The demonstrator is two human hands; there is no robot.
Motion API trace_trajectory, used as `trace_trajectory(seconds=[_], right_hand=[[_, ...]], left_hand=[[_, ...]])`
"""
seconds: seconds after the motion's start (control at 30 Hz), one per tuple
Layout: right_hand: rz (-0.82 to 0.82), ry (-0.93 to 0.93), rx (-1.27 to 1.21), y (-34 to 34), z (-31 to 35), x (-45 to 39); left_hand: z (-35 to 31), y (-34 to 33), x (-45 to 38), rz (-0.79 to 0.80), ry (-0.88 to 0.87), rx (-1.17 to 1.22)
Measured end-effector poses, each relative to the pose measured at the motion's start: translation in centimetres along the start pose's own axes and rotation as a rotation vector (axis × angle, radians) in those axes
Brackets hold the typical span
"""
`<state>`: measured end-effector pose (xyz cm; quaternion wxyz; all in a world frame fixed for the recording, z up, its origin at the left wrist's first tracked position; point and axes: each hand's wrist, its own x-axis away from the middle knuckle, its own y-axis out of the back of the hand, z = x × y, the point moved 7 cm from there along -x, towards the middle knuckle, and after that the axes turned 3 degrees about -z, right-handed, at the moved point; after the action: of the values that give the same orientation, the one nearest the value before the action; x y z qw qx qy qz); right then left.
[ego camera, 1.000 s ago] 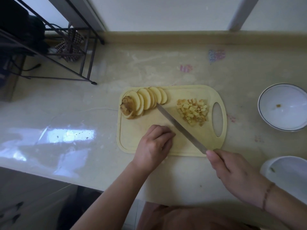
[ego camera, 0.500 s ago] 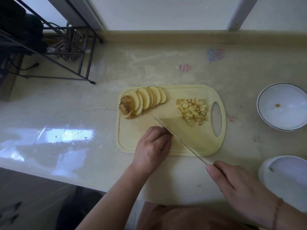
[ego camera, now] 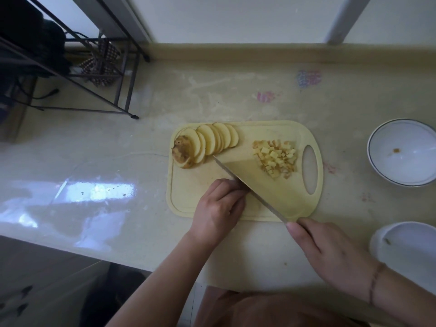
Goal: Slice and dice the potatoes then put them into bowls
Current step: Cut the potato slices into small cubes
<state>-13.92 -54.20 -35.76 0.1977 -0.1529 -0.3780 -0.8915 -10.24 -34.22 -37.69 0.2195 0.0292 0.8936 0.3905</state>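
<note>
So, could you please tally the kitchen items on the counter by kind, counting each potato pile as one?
Bowls: 2, far bowl and near bowl
Cutting board: 1
Knife: 1
Potato piles: 2, slices and dice
Total: 6

We saw a glossy beige desk (ego camera: 94, 161) carrying a yellow cutting board (ego camera: 188, 185), two white bowls (ego camera: 405, 152) (ego camera: 408, 244) at its right, and a black wire rack (ego camera: 101, 74) at its far-left corner.

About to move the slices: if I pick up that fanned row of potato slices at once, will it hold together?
Probably not. The potato slices are separate overlapping rounds, so they would likely slide apart. Cut faces look moist, perhaps slippery. Each seems stiff.
</note>
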Motion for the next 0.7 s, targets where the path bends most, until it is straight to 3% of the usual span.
trace_trajectory(seconds=[0.7], right_hand=[[0.036, -0.012, 0.014, 0.4, -0.3, 2.4]], left_hand=[[0.3, 0.4, 0.8, -0.036, 0.023, -0.057]])
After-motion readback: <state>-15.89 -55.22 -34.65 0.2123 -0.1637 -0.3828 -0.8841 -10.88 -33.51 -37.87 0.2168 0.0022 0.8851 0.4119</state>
